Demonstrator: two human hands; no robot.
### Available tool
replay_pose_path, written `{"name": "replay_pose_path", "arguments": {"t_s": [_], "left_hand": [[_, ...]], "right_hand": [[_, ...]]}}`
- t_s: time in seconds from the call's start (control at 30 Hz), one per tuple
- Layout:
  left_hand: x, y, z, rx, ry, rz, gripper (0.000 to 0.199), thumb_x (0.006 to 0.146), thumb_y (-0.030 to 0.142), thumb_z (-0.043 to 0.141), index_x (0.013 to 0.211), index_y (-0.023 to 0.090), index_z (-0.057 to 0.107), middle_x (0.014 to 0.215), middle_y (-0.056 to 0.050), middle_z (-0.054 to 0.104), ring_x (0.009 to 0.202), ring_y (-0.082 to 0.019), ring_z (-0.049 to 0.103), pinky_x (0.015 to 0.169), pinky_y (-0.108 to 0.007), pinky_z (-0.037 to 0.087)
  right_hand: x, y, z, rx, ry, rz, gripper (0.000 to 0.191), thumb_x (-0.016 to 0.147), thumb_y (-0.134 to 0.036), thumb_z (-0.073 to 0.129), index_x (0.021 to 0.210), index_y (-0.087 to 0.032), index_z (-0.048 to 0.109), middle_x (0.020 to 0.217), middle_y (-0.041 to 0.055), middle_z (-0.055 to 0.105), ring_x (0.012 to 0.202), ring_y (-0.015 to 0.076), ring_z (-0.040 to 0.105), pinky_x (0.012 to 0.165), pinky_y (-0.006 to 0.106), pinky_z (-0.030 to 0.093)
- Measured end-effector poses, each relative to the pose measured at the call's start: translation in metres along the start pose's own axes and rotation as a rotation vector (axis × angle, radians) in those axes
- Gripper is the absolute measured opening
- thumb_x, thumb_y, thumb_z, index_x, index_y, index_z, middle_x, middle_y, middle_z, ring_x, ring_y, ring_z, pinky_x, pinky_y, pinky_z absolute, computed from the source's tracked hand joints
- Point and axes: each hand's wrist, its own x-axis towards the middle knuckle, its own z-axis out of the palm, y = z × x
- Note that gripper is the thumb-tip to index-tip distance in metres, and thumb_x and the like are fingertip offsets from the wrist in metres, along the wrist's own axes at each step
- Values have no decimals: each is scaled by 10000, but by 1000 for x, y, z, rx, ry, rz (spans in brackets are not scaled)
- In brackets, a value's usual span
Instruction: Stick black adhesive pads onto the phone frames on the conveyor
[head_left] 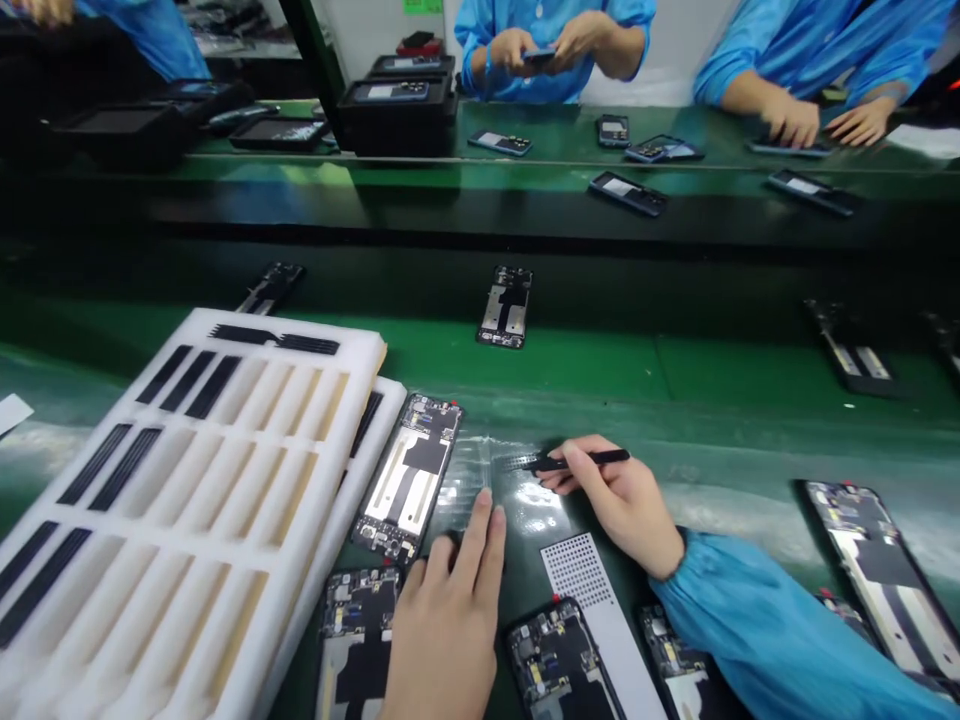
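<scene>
My right hand [615,490] is closed round black tweezers [592,460], whose tips reach left over a clear plastic film [487,470] on the green bench. Two fingers of my left hand [454,610] are stretched out and press on the lower part of that film; nothing is held in it. An opened phone body [412,475] lies just up and left of my left hand, and another phone body [352,650] is partly hidden beside it. Between my hands, nearer to me, a white sheet with rows of black dots [585,575] lies partly under a phone body [562,665].
White foam trays [360,345] with black strips in some slots are stacked at left. More phone bodies lie at right [885,580] and on the green belt [506,305]. Across the line, people in blue sleeves [555,50] handle phones beside black bins [397,115].
</scene>
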Motion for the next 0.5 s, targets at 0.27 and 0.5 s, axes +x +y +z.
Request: {"name": "replay_pose_path", "arguments": {"t_s": [0.27, 0.5], "left_hand": [[-9, -8, -1, -1049, 81, -225, 499, 958, 103, 389, 1419, 260, 500, 1305, -80, 679, 878, -200, 648, 760, -331, 538], [-19, 5, -42, -2325, -389, -474, 324, 954, 397, 596, 1216, 218, 533, 788, -2, 634, 463, -31, 363, 443, -181, 292]], "right_hand": [[-3, -11, -4, -67, 15, -68, 376, 994, -469, 551, 887, -167, 749, 942, 91, 779, 776, 185, 753, 713, 278, 629], [-68, -68, -6, -170, -22, -224, 300, 1002, -370, 553, 853, -229, 772, 855, 52, 767, 806, 173, 752, 737, 209, 616]]}}
